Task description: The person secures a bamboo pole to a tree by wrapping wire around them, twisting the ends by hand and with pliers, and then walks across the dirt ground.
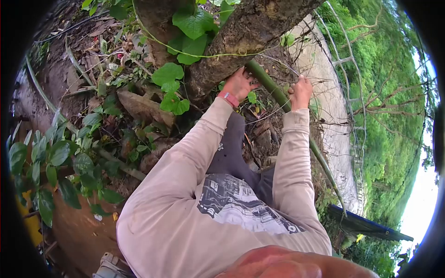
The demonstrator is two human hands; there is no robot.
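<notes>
Two hands working either side of a slanting green pole

The left hand (238,84), wearing a pink wristband (230,98), is lying open with fingers spread, pressing where the green pole (278,95) is meeting the tree trunk (241,37) at upper centre. The right hand (301,91) is curling shut into a fist around thin strands (271,112), just right of the pole and not clearly touching it. The pole's long axis is running from upper centre down to the lower right, passing between the two hands; the left is sitting nearer its upper end. Broad leaves (168,74) are hanging left of the trunk.
</notes>
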